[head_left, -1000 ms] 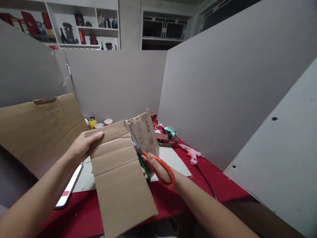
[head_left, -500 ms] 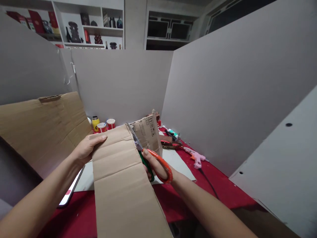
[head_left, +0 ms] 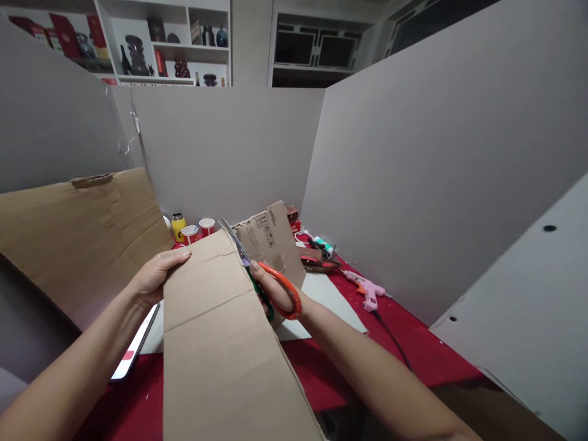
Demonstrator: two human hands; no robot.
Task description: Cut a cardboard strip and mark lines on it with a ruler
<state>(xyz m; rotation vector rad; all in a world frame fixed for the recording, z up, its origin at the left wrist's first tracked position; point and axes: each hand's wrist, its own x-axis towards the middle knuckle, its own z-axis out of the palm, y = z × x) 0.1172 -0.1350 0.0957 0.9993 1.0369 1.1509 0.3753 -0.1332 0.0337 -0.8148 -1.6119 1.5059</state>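
Note:
A long brown cardboard piece (head_left: 215, 355) with crosswise creases slants up from the bottom of the view. My left hand (head_left: 156, 275) grips its upper left edge, thumb on top and fingers hidden behind. My right hand (head_left: 278, 294) is closed round the orange and green handles of a pair of scissors (head_left: 285, 283). The blades lie along the cardboard's upper right edge, their tips past its top corner. A printed cardboard flap (head_left: 271, 242) stands behind the blades.
A large cardboard sheet (head_left: 82, 245) leans at the left, above a tablet (head_left: 135, 346). Paper cups (head_left: 207, 226) and a yellow bottle (head_left: 179, 228) stand at the back. A pink glue gun (head_left: 367, 289) with a cable lies right on the red tablecloth (head_left: 413, 334). Grey panels surround the table.
The scissors and my right hand have shifted left and slightly up along with the cardboard's top end. The printed flap behind has swung and now shows more of its face.

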